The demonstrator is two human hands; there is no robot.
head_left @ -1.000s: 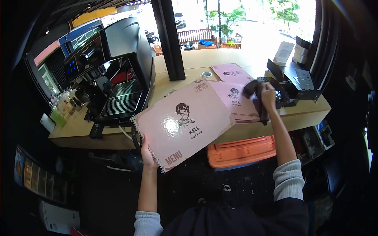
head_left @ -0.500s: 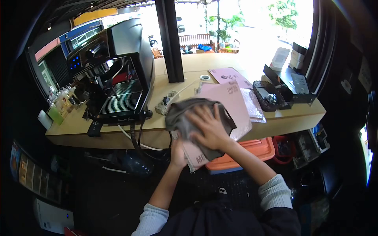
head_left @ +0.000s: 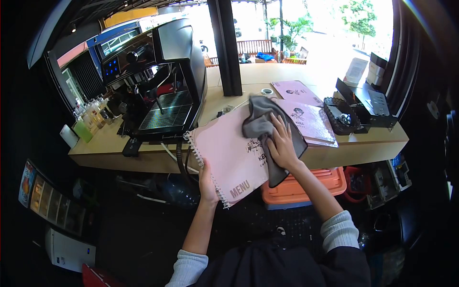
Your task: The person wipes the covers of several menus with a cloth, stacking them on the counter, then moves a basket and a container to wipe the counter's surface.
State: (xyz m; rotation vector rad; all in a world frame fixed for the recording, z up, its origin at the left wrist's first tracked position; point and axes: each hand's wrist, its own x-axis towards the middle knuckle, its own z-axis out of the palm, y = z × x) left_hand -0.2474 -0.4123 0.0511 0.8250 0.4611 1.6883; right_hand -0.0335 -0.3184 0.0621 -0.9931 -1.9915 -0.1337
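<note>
A pink spiral-bound menu (head_left: 222, 143) is held tilted in front of me, its printed cover facing up. My left hand (head_left: 208, 184) grips it by the white spiral edge near the lower left corner. On the cover's right side my right hand (head_left: 283, 146) holds a dark grey cloth (head_left: 259, 125), fingers pressed onto the fabric. The cloth hides part of the cover's drawing and lettering and hangs past the menu's right edge. Behind it, another pink menu (head_left: 311, 122) in a shiny clear cover lies on the counter.
A black espresso machine (head_left: 174, 48) stands on the wooden counter (head_left: 363, 149) at left, near several bottles (head_left: 91, 117). Another menu (head_left: 294, 91), a tape roll (head_left: 267, 91) and a dark basket (head_left: 342, 126) lie at right. Below is an orange-lidded bin (head_left: 306, 186).
The cloth has slid from across the menu's middle to its right side, uncovering most of the cover. My right hand moved right with it. My left hand still holds the spiral edge.
</note>
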